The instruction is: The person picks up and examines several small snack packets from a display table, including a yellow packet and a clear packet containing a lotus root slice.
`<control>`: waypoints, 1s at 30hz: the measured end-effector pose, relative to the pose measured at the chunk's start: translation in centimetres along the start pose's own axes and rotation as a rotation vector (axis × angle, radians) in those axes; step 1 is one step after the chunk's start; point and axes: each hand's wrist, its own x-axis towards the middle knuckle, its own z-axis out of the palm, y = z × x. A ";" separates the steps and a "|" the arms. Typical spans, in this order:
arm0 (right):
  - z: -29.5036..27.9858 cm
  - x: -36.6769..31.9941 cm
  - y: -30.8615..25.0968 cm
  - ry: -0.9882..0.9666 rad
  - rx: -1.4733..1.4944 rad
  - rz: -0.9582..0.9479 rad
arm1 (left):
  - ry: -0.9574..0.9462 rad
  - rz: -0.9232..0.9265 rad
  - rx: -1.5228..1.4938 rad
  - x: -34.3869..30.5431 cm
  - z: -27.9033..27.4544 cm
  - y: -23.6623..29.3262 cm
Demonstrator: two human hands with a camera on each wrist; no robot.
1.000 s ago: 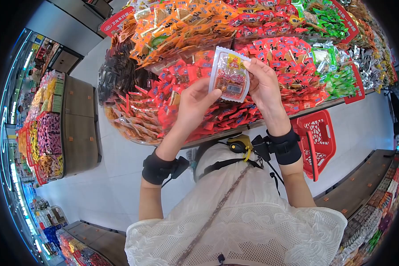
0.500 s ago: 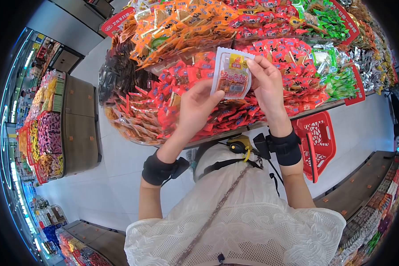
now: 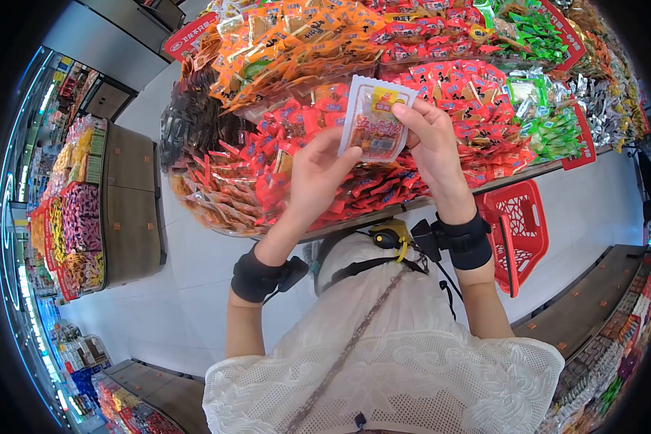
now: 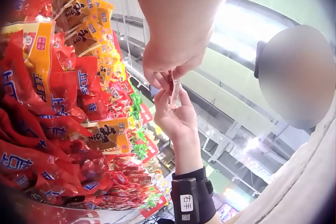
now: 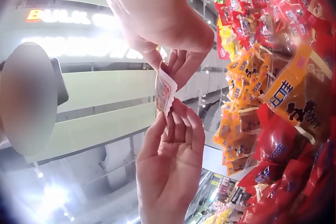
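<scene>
Both hands hold up a small clear snack packet (image 3: 376, 123) with white crimped edges, a yellow patch at its top and red lettering. The left hand (image 3: 318, 170) pinches its lower left edge, thumb on the front and fingers behind. At the upper right edge the right hand (image 3: 434, 141) grips it, thumb on the front face. In the right wrist view the packet (image 5: 165, 90) shows nearly edge-on between the two hands. It is held above heaped red snack packets (image 3: 340, 192) on the display.
Orange packets (image 3: 296, 36) are piled behind, with green ones (image 3: 553, 134) to the right. A red shopping basket (image 3: 535, 224) stands on the floor right of the person. Another snack stand (image 3: 130, 195) is on the left, and a wooden shelf unit (image 3: 593, 296) lies at lower right.
The packet has tilted slightly between the hands, and the glare on its front has lessened, so the red lettering shows more clearly. Both hands keep their hold with small shifts.
</scene>
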 end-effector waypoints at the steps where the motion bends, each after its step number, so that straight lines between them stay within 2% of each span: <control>1: 0.1 0.0 0.0 0.000 0.008 -0.002 | -0.005 0.002 -0.007 0.0 0.0 0.0; 9: 0.3 0.0 0.1 0.000 0.046 0.029 | -0.013 0.007 0.008 -0.2 0.0 0.2; 16: 0.5 -0.2 0.0 0.026 0.028 -0.026 | 0.001 -0.021 -0.028 -0.4 0.5 0.5; 19: 0.4 -0.1 0.3 0.068 0.017 -0.025 | 0.047 -0.080 0.105 0.1 0.3 0.3; 22: -0.5 0.7 1.2 0.139 0.020 0.006 | 0.190 0.111 0.216 0.6 1.6 0.1; 25: -1.3 1.1 2.1 0.199 0.066 0.002 | 0.082 0.711 1.221 0.4 1.0 0.4; 26: -1.3 1.0 2.2 0.203 0.072 0.008 | 0.015 0.809 1.379 0.1 1.0 0.1; 30: -0.4 0.1 2.0 0.197 0.027 0.018 | 0.006 0.856 1.522 0.0 0.9 -0.8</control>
